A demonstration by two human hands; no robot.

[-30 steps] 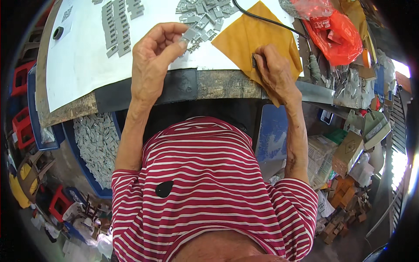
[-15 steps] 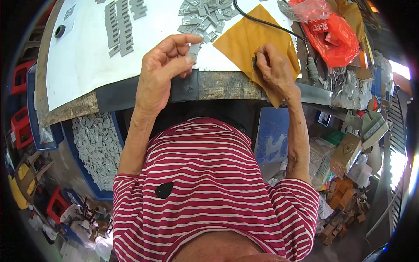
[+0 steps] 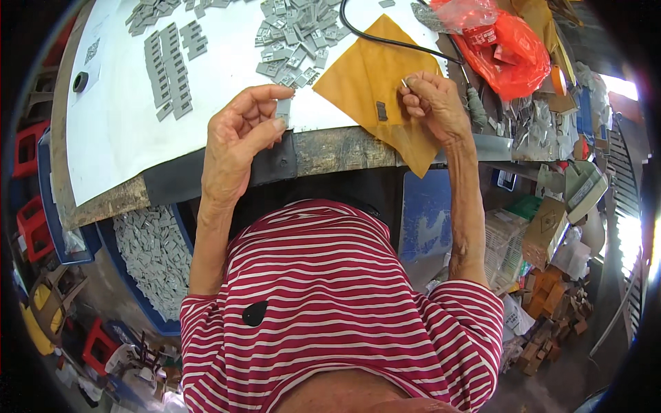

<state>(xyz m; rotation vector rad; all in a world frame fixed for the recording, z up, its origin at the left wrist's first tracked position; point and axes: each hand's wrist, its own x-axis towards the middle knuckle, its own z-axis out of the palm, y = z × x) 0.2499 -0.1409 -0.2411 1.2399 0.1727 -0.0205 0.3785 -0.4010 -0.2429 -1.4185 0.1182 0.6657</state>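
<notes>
Near the upper centre of the frame, my left hand [image 3: 237, 134] pinches a flat grey piece [image 3: 283, 109], while at upper right my right hand [image 3: 437, 107] grips a tiny pale bit [image 3: 405, 83] over an amber sheet [image 3: 361, 72].

Wide fisheye view from head, facing down, close above bench [image 3: 344, 150]

Grey pieces [image 3: 297, 33], white-striped crimson shirt [image 3: 330, 289]
</notes>
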